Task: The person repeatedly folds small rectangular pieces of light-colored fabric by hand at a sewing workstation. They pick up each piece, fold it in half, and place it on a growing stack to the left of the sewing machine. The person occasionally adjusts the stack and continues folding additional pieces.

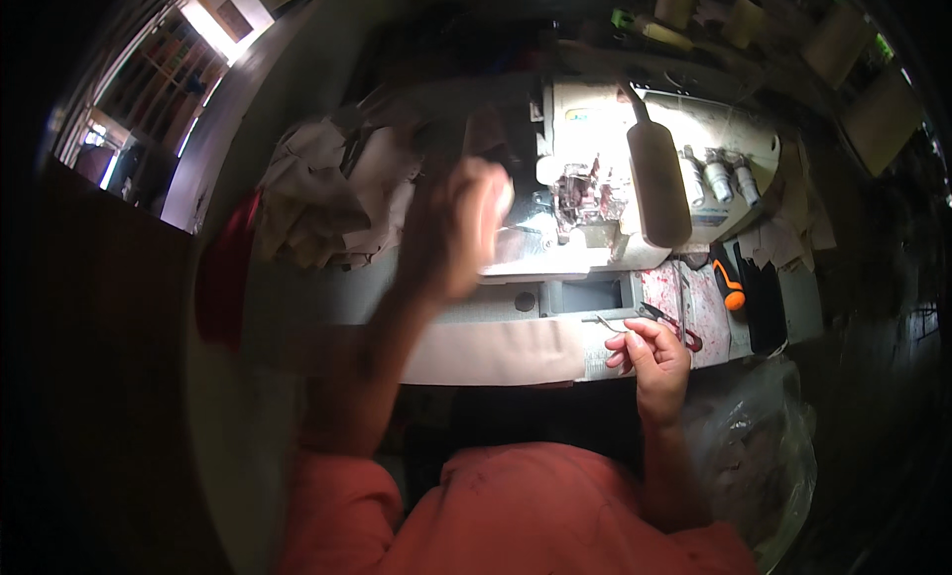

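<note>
Smeared by motion, my left hand (464,223) is raised over the table, left of the lit overlock sewing machine (585,129); its fingers and anything in them cannot be made out. My right hand (653,362) is closed at the front edge of the table, pinching a thin, bent, greyish thing (608,325) between thumb and fingertips. It points left and is too small to name surely. A flat beige fabric piece (496,352) lies along the front edge, between my forearms. Just behind my right hand are small scissors (666,319) with a red handle.
Heaped pale fabric pieces (322,193) cover the table's left side. An orange-and-black handled tool (730,283) lies right of the machine. A long dark paddle-shaped part (659,183) hangs before the machine's front. A clear plastic bag (764,456) is below the table at right.
</note>
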The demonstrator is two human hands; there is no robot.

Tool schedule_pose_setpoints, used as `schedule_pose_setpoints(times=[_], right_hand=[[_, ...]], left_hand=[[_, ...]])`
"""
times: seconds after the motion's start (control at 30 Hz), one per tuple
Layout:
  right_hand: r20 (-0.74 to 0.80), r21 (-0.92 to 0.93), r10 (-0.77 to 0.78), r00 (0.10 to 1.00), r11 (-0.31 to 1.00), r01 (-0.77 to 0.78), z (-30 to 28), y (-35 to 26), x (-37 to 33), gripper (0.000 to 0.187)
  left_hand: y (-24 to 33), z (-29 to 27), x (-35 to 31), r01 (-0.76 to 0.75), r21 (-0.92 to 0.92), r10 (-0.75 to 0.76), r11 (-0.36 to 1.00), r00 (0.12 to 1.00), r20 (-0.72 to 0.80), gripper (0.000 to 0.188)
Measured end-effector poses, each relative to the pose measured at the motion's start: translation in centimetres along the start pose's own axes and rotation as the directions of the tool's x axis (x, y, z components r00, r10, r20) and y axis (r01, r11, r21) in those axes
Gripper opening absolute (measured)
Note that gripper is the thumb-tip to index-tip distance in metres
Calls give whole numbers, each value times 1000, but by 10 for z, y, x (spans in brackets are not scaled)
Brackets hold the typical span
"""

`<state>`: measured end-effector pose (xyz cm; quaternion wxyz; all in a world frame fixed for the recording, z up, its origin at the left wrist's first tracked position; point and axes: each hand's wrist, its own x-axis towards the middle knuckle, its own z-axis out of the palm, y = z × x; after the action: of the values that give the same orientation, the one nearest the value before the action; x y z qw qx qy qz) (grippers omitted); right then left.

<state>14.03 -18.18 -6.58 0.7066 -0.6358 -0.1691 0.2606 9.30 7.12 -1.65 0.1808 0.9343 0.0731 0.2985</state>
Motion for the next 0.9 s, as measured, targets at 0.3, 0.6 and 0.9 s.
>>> schedule_pose_setpoints(times=[0.3, 0.6, 0.9], right_hand=[[73, -63, 47, 996, 997, -43, 3, -2, -17, 17], [46, -108, 2, 999, 994, 3, 10, -18, -15, 17], [341, -287, -189, 921, 912, 293, 61, -49, 0, 9]], left_hand=[[70, 34, -80, 275, -169, -255, 946, 958, 131, 21], [66, 37, -88, 54, -407, -79, 912, 996, -46, 7], [110, -21, -137, -73, -595, -18, 801, 989, -146, 14]])
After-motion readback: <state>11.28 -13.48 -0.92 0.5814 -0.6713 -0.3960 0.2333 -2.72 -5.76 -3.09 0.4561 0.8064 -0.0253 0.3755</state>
